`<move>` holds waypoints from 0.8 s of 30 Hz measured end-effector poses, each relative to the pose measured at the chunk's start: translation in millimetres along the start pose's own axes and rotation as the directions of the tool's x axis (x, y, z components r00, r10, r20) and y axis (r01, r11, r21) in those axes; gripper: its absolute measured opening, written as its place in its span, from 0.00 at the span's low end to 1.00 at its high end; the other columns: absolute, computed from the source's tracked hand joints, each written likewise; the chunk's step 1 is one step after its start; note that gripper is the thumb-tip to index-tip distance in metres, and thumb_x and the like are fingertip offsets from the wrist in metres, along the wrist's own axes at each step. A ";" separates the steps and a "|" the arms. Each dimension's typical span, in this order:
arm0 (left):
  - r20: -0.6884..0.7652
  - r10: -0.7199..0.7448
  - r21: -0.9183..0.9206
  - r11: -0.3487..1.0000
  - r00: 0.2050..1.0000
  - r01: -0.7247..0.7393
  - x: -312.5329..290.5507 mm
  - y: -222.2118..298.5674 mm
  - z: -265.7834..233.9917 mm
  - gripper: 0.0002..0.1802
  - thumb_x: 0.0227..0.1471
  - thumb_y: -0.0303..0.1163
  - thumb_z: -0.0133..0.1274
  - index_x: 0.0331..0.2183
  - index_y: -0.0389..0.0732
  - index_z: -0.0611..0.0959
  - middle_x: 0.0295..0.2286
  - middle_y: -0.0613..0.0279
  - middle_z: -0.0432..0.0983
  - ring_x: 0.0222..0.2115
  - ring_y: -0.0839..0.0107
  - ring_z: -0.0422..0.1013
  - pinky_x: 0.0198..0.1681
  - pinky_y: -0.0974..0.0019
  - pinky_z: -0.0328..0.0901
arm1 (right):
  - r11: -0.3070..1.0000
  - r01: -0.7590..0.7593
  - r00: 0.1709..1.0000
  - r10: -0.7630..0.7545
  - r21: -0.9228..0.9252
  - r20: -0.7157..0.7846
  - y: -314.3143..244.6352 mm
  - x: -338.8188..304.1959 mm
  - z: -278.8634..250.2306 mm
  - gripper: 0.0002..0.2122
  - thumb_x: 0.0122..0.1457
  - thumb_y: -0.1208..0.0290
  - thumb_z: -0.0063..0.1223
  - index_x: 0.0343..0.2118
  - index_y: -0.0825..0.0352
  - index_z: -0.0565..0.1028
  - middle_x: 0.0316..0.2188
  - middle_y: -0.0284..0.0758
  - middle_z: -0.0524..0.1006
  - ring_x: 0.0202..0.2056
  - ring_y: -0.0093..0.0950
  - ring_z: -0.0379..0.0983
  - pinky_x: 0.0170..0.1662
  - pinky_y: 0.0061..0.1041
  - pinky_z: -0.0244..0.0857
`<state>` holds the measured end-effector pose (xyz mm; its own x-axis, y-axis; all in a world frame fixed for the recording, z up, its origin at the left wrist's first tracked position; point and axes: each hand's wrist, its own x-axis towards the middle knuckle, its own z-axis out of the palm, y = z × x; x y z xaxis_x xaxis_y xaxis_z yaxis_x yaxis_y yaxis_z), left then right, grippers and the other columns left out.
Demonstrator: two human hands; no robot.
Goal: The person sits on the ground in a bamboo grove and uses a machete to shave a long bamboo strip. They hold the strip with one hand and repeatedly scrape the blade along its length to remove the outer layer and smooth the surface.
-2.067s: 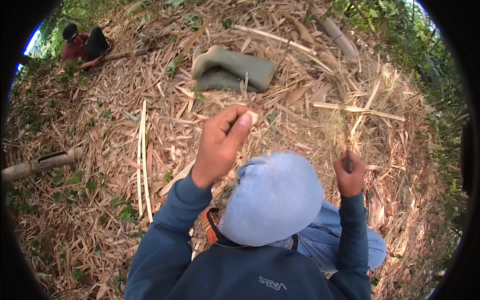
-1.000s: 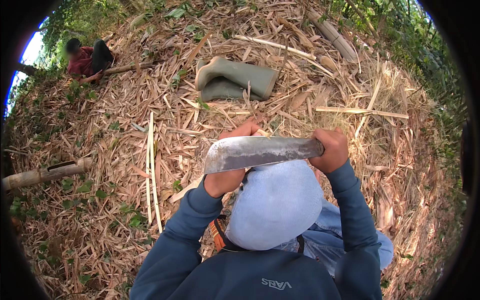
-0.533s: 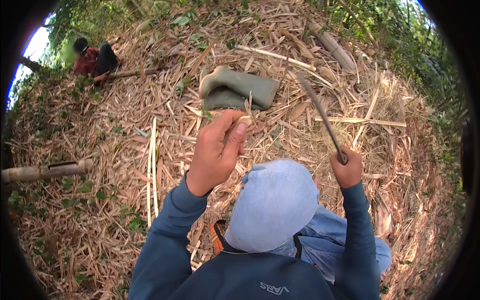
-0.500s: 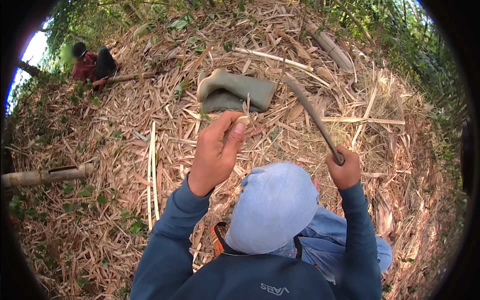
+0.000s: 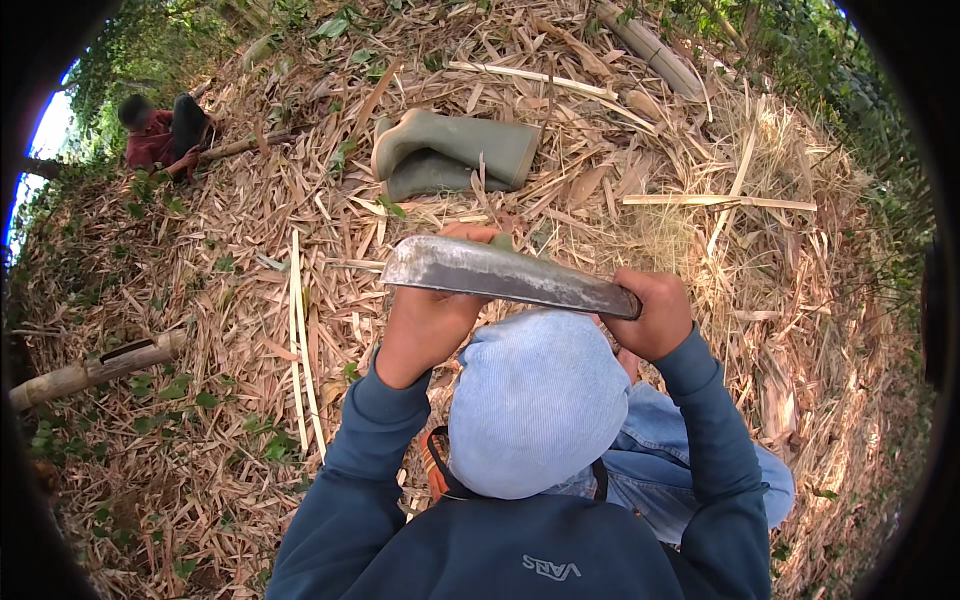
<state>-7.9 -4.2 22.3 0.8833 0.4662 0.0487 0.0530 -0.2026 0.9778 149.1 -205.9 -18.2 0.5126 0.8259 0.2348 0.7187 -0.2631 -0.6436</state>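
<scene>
My right hand [image 5: 660, 312] is closed round the handle end of a machete [image 5: 510, 275]. Its broad worn blade lies almost level, pointing left across the front of my left hand. My left hand [image 5: 432, 325] pinches a bamboo strip [image 5: 505, 242]; only a bit of its green side shows above the blade. The blade covers most of the left fingers and the rest of the strip. Whether the edge touches the strip, I cannot tell. Just below both hands rises my bent knee [image 5: 540, 410] in light blue denim.
A pair of green rubber boots [image 5: 460, 150] lies ahead on ground strewn with bamboo shavings. Long pale strips [image 5: 297, 340] lie to the left, near a bamboo pole [image 5: 100, 370]. Another person [image 5: 160, 135] sits far left. A thick bamboo length [image 5: 655, 50] lies at the back.
The machete has swung down from a raised, upward slant to nearly level across my left hand. My right hand has moved slightly left and up; the left hand has turned and dropped slightly.
</scene>
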 end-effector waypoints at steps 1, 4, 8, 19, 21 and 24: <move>0.007 -0.012 0.025 1.000 1.000 0.012 0.0 -1.7 -0.9 0.16 0.45 0.16 0.52 0.40 0.32 0.77 0.34 0.59 0.74 0.38 0.74 0.70 0.42 0.70 0.65 | 1.000 0.021 1.000 -0.021 0.004 -0.002 2.9 0.8 0.1 0.09 0.41 0.68 0.62 0.20 0.64 0.73 0.14 0.40 0.71 0.18 0.40 0.71 0.21 0.34 0.63; 0.029 0.044 0.092 0.995 0.999 -0.047 3.5 5.2 3.0 0.14 0.44 0.19 0.54 0.37 0.32 0.77 0.32 0.59 0.74 0.35 0.75 0.71 0.39 0.71 0.65 | 0.998 0.066 0.998 -0.066 -0.011 0.004 11.0 2.6 -4.5 0.08 0.40 0.72 0.62 0.20 0.66 0.73 0.13 0.41 0.70 0.17 0.40 0.70 0.20 0.32 0.61; 0.066 0.009 0.031 0.999 0.998 -0.011 3.9 8.6 2.4 0.12 0.45 0.20 0.55 0.36 0.33 0.78 0.29 0.61 0.75 0.32 0.77 0.71 0.38 0.72 0.65 | 0.991 0.116 0.993 -0.115 -0.068 0.031 18.6 9.2 -9.5 0.08 0.39 0.73 0.60 0.19 0.66 0.71 0.14 0.40 0.70 0.17 0.40 0.70 0.19 0.32 0.60; 0.049 0.200 0.059 0.978 0.979 -0.203 -8.3 12.8 -2.4 0.16 0.39 0.17 0.54 0.36 0.31 0.79 0.26 0.57 0.78 0.28 0.75 0.75 0.34 0.72 0.67 | 0.934 0.147 0.985 -0.169 -0.327 -0.041 15.6 15.4 -18.5 0.12 0.34 0.72 0.60 0.22 0.61 0.68 0.15 0.34 0.70 0.19 0.36 0.67 0.28 0.33 0.49; -0.007 0.242 0.065 0.968 0.970 -0.241 -13.3 3.9 -3.8 0.16 0.38 0.17 0.52 0.35 0.30 0.79 0.26 0.56 0.79 0.28 0.73 0.76 0.34 0.71 0.68 | 0.930 0.128 0.985 -0.160 -0.345 -0.066 13.6 10.3 -16.8 0.12 0.34 0.72 0.60 0.21 0.61 0.68 0.15 0.34 0.70 0.20 0.36 0.68 0.29 0.34 0.51; 0.005 0.250 0.109 0.962 0.968 -0.249 -25.8 16.4 -8.0 0.11 0.42 0.18 0.52 0.33 0.29 0.80 0.25 0.53 0.79 0.24 0.69 0.76 0.31 0.70 0.69 | 0.918 0.158 0.972 -0.209 -0.363 -0.105 11.3 10.5 -16.5 0.09 0.38 0.71 0.59 0.20 0.63 0.69 0.13 0.36 0.69 0.18 0.37 0.66 0.27 0.34 0.52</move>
<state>-33.6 -12.7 38.7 0.8709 0.3961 0.2908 -0.1183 -0.4053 0.9065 170.4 -208.4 -11.0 0.3974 0.8055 0.4396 0.9116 -0.2917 -0.2895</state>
